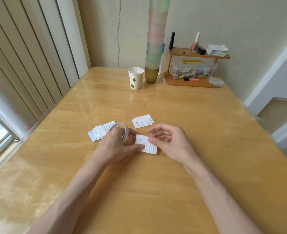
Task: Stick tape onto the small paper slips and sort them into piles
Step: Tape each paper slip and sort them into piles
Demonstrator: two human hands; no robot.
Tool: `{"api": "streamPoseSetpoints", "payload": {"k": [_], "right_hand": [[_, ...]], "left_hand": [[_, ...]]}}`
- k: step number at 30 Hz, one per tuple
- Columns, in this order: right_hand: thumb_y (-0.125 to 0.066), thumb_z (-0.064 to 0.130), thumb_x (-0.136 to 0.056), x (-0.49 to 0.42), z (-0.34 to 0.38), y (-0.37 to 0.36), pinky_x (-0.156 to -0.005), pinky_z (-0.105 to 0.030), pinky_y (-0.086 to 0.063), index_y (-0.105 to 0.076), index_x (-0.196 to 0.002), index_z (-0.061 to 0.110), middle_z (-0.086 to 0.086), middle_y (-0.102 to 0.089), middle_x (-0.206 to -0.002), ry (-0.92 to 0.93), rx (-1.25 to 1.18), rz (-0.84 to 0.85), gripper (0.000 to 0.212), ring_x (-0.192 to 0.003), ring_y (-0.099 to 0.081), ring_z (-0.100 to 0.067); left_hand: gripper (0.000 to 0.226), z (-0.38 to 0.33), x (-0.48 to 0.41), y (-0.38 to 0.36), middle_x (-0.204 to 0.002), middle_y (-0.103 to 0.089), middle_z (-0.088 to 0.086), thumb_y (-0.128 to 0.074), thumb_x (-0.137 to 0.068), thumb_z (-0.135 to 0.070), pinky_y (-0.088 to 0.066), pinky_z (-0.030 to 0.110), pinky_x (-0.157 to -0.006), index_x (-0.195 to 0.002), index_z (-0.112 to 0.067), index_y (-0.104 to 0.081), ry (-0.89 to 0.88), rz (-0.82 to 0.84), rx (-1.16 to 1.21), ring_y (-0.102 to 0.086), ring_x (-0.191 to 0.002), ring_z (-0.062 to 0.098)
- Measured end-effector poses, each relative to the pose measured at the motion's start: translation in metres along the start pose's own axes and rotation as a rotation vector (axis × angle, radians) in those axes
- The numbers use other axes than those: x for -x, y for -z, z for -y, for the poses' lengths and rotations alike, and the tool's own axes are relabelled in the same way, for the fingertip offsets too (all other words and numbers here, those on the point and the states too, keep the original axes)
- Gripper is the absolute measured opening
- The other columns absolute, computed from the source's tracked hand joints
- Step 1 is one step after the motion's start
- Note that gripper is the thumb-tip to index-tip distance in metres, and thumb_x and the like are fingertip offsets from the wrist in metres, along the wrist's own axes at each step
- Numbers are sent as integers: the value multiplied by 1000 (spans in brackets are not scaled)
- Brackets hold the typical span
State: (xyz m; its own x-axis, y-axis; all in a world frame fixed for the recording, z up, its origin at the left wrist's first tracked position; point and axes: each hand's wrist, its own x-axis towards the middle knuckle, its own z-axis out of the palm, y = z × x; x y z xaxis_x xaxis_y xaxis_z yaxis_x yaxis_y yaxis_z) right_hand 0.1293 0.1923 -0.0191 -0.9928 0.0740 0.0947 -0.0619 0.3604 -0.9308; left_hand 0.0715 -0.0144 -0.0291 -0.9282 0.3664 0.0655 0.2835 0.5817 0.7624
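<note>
A small printed paper slip (147,145) lies on the wooden table (190,132) between my hands. My left hand (117,146) holds a white tape roll (120,128) upright with curled fingers, and its thumb presses the slip's left edge. My right hand (169,141) hovers at the slip's right side, thumb tip touching its upper edge, fingers loosely curled. A pile of slips (100,130) lies to the left, partly hidden behind the roll. A second pile of slips (142,121) lies just beyond my hands.
At the back stand a paper cup (136,78), a tall stack of coloured cups (155,48) and a small wooden shelf (195,65) with a plastic box, bottles and cards. A window and blinds run along the left table edge.
</note>
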Motion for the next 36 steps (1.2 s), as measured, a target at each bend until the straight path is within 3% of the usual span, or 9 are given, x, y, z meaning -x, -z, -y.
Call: {"api": "streamPoseSetpoints", "payload": {"k": [4, 7, 10, 13, 19, 24, 30, 34, 36], "right_hand": [[-85, 16, -85, -2, -1, -5, -69, -21, -43, -77, -106, 29, 7, -73, -101, 44, 15, -139, 26, -88, -63, -5], [-88, 32, -82, 0, 2, -9, -77, -19, -50, -74, -117, 35, 12, -70, -114, -36, -16, -174, 38, -99, -66, -5], [-83, 24, -88, 3, 6, -10, -83, -27, -59, -80, -107, 19, 6, -81, -99, -103, -187, -85, 19, -88, -75, -9], [-81, 17, -90, 2, 5, -14, -73, -18, -54, -81, -102, 16, 5, -81, -91, -79, -202, -98, 13, -72, -71, -3], [-81, 25, -89, 3, 5, -17, -70, -7, -46, -82, -101, 14, 8, -74, -71, -127, -290, -172, 16, -65, -63, -5], [-87, 20, -84, 1, 5, -25, -64, -12, -50, -78, -87, 9, 3, -73, -68, -145, -300, -312, 15, -57, -62, -7], [-84, 21, -87, 3, 4, -24, -65, -13, -49, -80, -90, 8, 7, -72, -68, -132, -312, -283, 14, -57, -59, -6], [-86, 25, -85, 2, 4, -26, -65, -12, -48, -78, -103, 8, 3, -73, -74, -157, -317, -307, 26, -57, -61, -5], [-86, 21, -85, 1, 3, -29, -63, -13, -48, -78, -98, 5, 3, -73, -76, -153, -317, -351, 22, -56, -60, -3]], "left_hand": [[26, -7, -1, 4, -69, -68, 2, -84, -85, -36, -41, 14, -52, -81, -13, -72, 40, 9, 217, -53, -49, 5], [31, -12, 1, 6, -66, -66, 6, -81, -89, -33, -42, 17, -53, -74, -10, -67, 16, 20, 336, -51, -50, 13], [31, -15, 2, 7, -67, -68, 7, -80, -89, -36, -42, 18, -54, -74, -12, -67, 13, 21, 383, -51, -52, 17], [28, -17, 4, 5, -70, -69, 17, -76, -89, -46, -42, 23, -55, -78, -19, -74, 7, 37, 388, -52, -53, 18], [36, -23, 5, 0, -48, -55, 2, -75, -91, -41, -34, 17, -47, -75, -9, -69, -3, -77, 376, -44, -44, 14], [31, -22, 6, -8, -48, -51, -11, -76, -93, -36, -34, 16, -44, -76, -12, -68, -30, -170, 315, -44, -40, 11], [31, -22, 5, -8, -52, -56, 5, -73, -95, -38, -38, 23, -47, -82, -10, -73, -24, -127, 370, -48, -43, 16], [33, -22, 5, -11, -50, -49, 2, -74, -95, -33, -35, 24, -46, -78, -6, -69, -20, -171, 354, -41, -41, 16], [29, -23, 5, -13, -47, -46, -2, -74, -95, -34, -32, 22, -45, -80, -9, -71, -20, -180, 325, -38, -40, 13]]}}
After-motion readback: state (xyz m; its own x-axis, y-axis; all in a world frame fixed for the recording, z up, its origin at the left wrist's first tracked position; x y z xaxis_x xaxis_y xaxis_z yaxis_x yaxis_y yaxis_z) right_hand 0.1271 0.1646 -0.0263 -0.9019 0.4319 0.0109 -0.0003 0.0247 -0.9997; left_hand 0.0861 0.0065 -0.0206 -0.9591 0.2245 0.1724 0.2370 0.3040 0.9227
